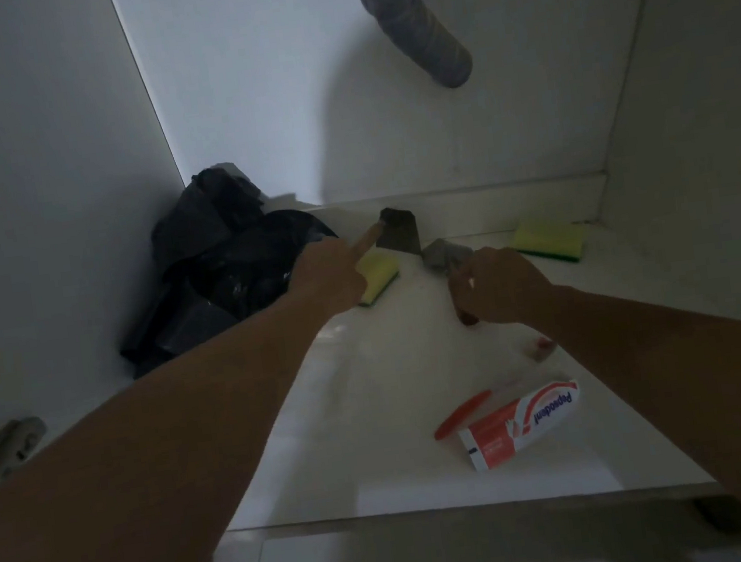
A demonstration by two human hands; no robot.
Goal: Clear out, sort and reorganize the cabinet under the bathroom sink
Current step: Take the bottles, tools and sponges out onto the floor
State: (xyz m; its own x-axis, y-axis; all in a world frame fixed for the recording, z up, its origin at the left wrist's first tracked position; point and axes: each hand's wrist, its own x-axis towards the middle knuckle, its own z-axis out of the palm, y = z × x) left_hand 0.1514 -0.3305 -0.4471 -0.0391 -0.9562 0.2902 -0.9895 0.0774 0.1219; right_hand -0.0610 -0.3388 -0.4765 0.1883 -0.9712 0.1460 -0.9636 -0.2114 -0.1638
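Dim white cabinet floor point(376, 420) under a grey corrugated drain hose point(417, 27); left hand point(335, 275) pinches 1 dark scraper point(397, 230), right hand point(495, 286) grasps another grey scraper point(442, 255).

– What sort of place is this?
– A home bathroom, inside the cabinet under the sink. A grey drain hose point(416, 23) hangs down from above against the white back wall point(269, 83), and plain white side panels close it in.
– What else says bathroom?
– A toothpaste box point(519, 426) lies near the front edge of the cabinet floor point(376, 420), a red toothbrush point(462, 414) just beside it. Two yellow sponges point(548, 241) lie towards the back edge, and a black bag point(213, 272) is slumped in the back left corner.
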